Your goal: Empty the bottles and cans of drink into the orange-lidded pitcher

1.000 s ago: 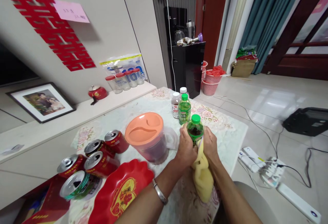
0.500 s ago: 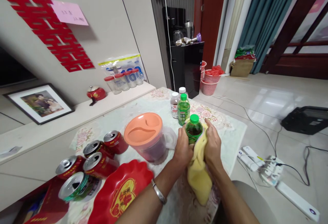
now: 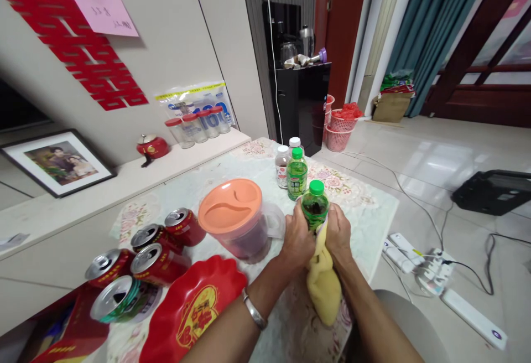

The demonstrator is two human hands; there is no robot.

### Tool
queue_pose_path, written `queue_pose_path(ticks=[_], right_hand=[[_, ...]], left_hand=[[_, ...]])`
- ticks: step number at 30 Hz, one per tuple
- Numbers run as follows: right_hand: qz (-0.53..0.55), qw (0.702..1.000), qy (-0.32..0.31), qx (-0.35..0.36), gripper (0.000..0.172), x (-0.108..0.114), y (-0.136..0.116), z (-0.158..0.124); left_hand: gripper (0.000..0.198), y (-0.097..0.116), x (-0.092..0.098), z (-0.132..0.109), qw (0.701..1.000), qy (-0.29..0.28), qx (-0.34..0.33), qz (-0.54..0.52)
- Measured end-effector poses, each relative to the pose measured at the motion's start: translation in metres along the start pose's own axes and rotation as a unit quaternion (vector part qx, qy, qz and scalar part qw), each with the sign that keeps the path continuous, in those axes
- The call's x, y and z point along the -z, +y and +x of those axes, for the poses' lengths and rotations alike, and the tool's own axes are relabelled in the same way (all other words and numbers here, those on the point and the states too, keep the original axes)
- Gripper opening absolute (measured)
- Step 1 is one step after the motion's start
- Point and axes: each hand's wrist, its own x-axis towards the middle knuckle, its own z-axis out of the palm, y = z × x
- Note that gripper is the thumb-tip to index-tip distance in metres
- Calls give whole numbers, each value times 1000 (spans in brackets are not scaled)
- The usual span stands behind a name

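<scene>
Upright on the table, a green-capped bottle (image 3: 315, 208) of dark liquid stands between my two hands. A yellow cloth (image 3: 324, 291) is wrapped round its near side and hangs down towards me. My left hand (image 3: 297, 236) is closed on the bottle's left side, over an edge of the cloth. With fingers curled, my right hand (image 3: 338, 233) grips the cloth against the bottle's right side. Just behind stands another green bottle (image 3: 297, 177), with two white-capped bottles (image 3: 282, 166) beyond it. Left of my hands is a clear pitcher with an orange lid (image 3: 230, 205).
Several drink cans (image 3: 155, 263) stand at the table's left, beside a red scalloped tray (image 3: 194, 313). Along the wall, a ledge holds a framed photo (image 3: 62, 164), a red pot (image 3: 152, 146) and red-lidded jars (image 3: 199, 126). Power strips (image 3: 435, 271) and cables lie on the floor at right.
My right hand has closed in on the bottle, its fingers now curled where they were stretched out. The cloth is bunched tighter between my hands. The view has shifted slightly.
</scene>
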Motion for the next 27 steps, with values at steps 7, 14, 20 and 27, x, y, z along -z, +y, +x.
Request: queue_pose_path(ticks=[7,14,20,27], right_hand=[[-30,999,0,-16,35,-3,3,-1],[35,996,60,50,55,2,-37,-17],[-5,994,47,94,58,-8,-20,-13],[-99,993,-52,36,38,3,8,-6]], left_hand=[[77,-7,-3,1,998,59,-16,-16],[45,4,-1,4,998,54,18,-9],[49,15,7,4,997,6,63,-45],[47,19,11,2,996,-6,79,-42]])
